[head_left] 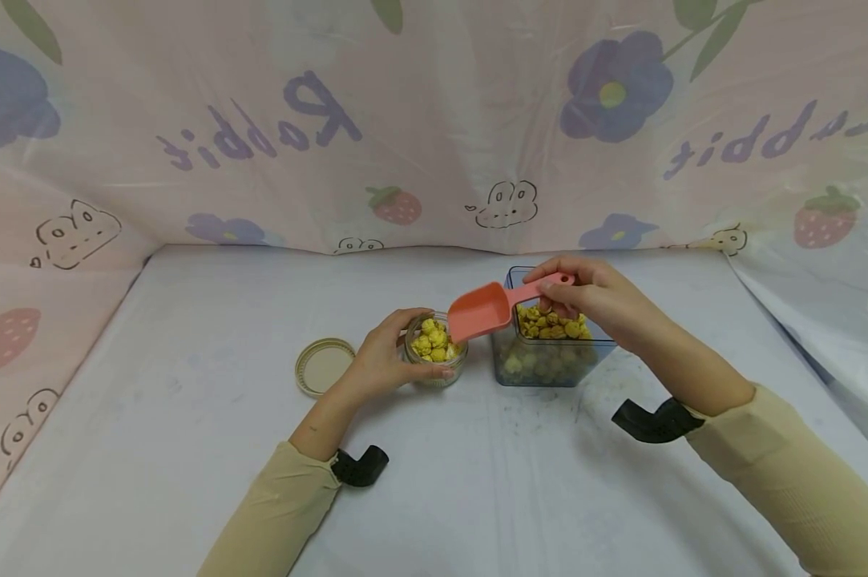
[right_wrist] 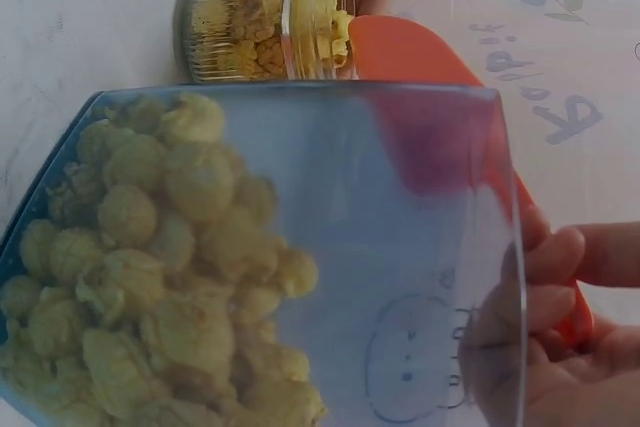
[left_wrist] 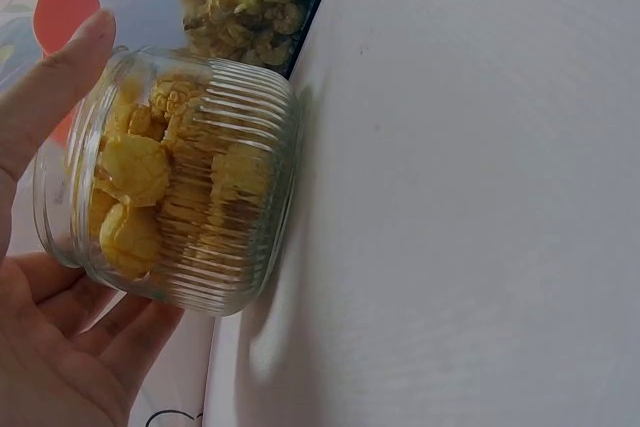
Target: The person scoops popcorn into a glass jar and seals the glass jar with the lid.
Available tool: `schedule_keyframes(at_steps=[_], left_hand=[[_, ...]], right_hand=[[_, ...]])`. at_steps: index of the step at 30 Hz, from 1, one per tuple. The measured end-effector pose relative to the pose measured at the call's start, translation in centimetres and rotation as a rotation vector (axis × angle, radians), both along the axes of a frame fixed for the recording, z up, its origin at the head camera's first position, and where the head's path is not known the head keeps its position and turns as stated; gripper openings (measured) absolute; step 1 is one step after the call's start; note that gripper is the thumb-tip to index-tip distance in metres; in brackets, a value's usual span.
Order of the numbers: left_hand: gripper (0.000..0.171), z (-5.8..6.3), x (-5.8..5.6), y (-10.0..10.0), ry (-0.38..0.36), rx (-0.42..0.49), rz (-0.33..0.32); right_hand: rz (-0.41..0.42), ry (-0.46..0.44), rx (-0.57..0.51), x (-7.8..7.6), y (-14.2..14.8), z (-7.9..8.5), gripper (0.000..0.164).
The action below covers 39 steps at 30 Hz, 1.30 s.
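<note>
My left hand (head_left: 386,357) grips a ribbed glass jar (left_wrist: 245,197) standing on the table, thumb on the near side and fingers round the far side. Yellow popcorn (head_left: 434,341) fills much of the jar. My right hand (head_left: 585,290) pinches the handle of a coral-pink scoop (head_left: 481,311). The scoop's bowl shows no popcorn in it, and its lip overlaps the jar's rim in the head view. Under the right hand stands a clear bluish bin (head_left: 509,365) holding more popcorn (right_wrist: 170,277). In the right wrist view the bin's wall covers part of the scoop and fingers.
A round gold-rimmed lid (head_left: 311,373) lies on the white table (head_left: 188,449), left of the jar and partly behind the left hand. A printed curtain (head_left: 434,120) hangs along the back and both sides. Black curved pieces (head_left: 657,421) stick out at both sleeve cuffs.
</note>
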<state>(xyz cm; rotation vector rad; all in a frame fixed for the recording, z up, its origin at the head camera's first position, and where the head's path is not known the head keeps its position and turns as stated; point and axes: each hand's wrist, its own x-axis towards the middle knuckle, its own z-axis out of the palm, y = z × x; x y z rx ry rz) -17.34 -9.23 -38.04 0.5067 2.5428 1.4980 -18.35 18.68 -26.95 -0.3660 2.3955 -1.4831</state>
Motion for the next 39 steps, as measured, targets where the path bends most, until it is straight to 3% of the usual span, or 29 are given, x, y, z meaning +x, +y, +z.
schedule_keyframes(at_steps=[5,10,17,23,39], left_hand=[[0.085,0.0,0.0,0.0,0.002,-0.005,0.002],[0.086,0.0,0.0,0.0,0.000,0.002,-0.001],[0.085,-0.1,0.0,0.0,-0.004,0.000,-0.001],[0.084,-0.2,-0.1,0.0,0.002,0.016,-0.003],[0.083,-0.1,0.0,0.1,-0.006,0.002,0.006]], right_hand=[[-0.012,0.000,-0.017,0.1,0.2,0.1,0.028],[-0.044,-0.013,-0.098,0.2,0.5,-0.3,0.023],[-0.083,-0.072,-0.376,0.4,1.2,-0.8,0.015],[-0.067,-0.058,-0.555,0.6,1.8,-0.9,0.018],[-0.067,-0.023,-0.738,1.3,3.8,-1.4,0.021]])
